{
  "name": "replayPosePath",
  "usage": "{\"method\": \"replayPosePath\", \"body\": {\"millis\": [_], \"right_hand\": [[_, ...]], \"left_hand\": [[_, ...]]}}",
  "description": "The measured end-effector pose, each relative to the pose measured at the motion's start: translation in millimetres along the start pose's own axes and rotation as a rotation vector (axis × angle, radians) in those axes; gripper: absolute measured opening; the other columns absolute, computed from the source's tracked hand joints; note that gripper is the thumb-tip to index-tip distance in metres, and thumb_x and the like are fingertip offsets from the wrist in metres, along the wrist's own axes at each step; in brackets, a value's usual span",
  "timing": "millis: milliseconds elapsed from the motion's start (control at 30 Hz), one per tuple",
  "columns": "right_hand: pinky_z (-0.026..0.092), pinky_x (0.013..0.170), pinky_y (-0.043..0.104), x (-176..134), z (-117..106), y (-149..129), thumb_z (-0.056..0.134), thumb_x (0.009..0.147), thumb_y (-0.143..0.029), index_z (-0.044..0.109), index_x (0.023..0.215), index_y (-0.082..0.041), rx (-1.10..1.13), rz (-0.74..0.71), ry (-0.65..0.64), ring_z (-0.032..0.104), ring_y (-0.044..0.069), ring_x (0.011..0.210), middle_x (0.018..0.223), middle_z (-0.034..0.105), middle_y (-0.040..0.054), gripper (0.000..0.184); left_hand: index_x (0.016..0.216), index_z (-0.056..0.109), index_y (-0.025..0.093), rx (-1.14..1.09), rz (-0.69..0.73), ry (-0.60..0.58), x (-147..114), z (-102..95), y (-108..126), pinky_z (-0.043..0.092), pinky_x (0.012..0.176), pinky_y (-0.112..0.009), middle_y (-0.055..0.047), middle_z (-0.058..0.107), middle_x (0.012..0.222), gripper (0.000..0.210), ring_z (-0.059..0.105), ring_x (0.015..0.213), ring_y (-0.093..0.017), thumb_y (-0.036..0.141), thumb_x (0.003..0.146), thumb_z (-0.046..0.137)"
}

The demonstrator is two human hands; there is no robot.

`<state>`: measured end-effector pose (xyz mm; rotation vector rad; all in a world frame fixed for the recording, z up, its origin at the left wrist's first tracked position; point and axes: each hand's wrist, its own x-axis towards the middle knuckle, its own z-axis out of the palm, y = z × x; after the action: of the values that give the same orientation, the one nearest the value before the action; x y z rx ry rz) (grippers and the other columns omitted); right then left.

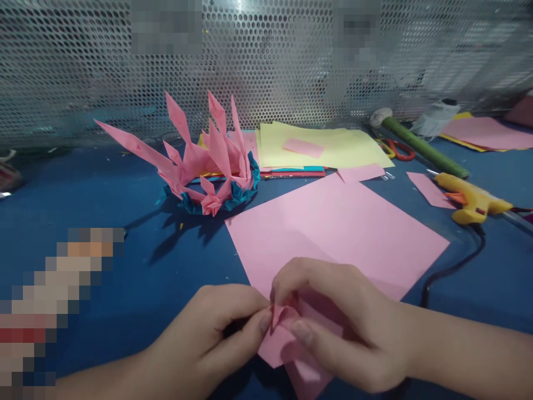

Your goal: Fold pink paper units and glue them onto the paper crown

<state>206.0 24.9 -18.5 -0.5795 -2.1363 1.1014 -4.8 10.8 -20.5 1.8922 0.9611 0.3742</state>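
Note:
Both hands are on a small piece of folded pink paper (278, 347) near the front of the table. My left hand (220, 322) pinches its upper left corner between thumb and fingertips. From the other side, my right hand (350, 328) is closed on it, the thumb on its front face and the fingers curled behind. A small raised fold shows between the two thumbs. Just beyond lies a large pink sheet (341, 233), flat and partly covered by my right hand. Behind it to the left stands a pink paper crown (219, 150) with tall pointed spikes and a blue folded base.
A yellow hot glue gun (474, 197) lies at right, its black cord (453, 266) trailing forward. Behind are yellow sheets (353, 147), red-handled scissors (402, 150) and a green stick (425, 147). A perforated metal panel (291, 66) closes off the back. A blurred-out object (54, 283) is at left.

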Motion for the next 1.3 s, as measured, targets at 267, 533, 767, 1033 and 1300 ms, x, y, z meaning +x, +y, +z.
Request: {"method": "replayPosePath", "body": {"millis": [267, 533, 767, 1033, 1300], "right_hand": [[0.029, 0.054, 0.023, 3.4, 3.4, -0.4, 0.055, 0.091, -0.031, 0.040, 0.065, -0.020, -0.164, 0.163, -0.110, 0.036, 0.010, 0.055, 0.060, 0.040, -0.0051, 0.032], [0.033, 0.060, 0.023, 3.1, 6.5, -5.5, 0.045, 0.086, -0.016, 0.040, 0.064, -0.020, -0.169, 0.245, -0.134, 0.041, 0.011, 0.056, 0.057, 0.043, -0.0044, 0.024], [0.036, 0.063, 0.024, 1.0, 1.9, -5.7, 0.040, 0.094, -0.020, 0.047, 0.070, -0.019, -0.165, 0.187, -0.187, 0.045, 0.012, 0.062, 0.064, 0.052, -0.0013, 0.025], [0.037, 0.064, 0.023, 3.5, 3.8, 0.0, 0.041, 0.099, -0.019, 0.052, 0.069, -0.017, -0.188, 0.125, -0.140, 0.044, 0.011, 0.062, 0.064, 0.054, -0.0002, 0.031], [0.036, 0.059, 0.023, 2.8, 6.3, 1.8, 0.046, 0.096, -0.015, 0.049, 0.070, -0.018, -0.209, 0.038, -0.099, 0.043, 0.012, 0.062, 0.063, 0.050, -0.0016, 0.027]], "left_hand": [[0.062, 0.042, 0.021, 0.096, 0.064, 0.022, -3.5, -0.6, 2.7, 0.034, 0.051, -0.017, 0.006, 0.044, 0.059, 0.033, 0.043, 0.053, -0.009, 0.028, 0.094, 0.037], [0.065, 0.042, 0.022, 0.066, 0.012, 0.039, -0.7, 0.1, 6.2, 0.035, 0.052, -0.016, 0.007, 0.042, 0.060, 0.032, 0.042, 0.054, -0.009, 0.031, 0.096, 0.037], [0.060, 0.042, 0.021, 0.053, -0.012, 0.072, -2.6, 3.1, 4.4, 0.032, 0.048, -0.016, 0.007, 0.040, 0.056, 0.033, 0.040, 0.051, -0.009, 0.032, 0.092, 0.042], [0.063, 0.037, 0.022, 0.060, 0.041, 0.014, -1.2, 0.0, 2.6, 0.034, 0.053, -0.017, 0.007, 0.040, 0.060, 0.033, 0.041, 0.054, -0.009, 0.028, 0.095, 0.037], [0.062, 0.035, 0.022, 0.016, -0.030, 0.039, -0.1, -2.5, 2.9, 0.037, 0.057, -0.020, 0.006, 0.039, 0.060, 0.036, 0.041, 0.057, -0.012, 0.032, 0.097, 0.032]]}}
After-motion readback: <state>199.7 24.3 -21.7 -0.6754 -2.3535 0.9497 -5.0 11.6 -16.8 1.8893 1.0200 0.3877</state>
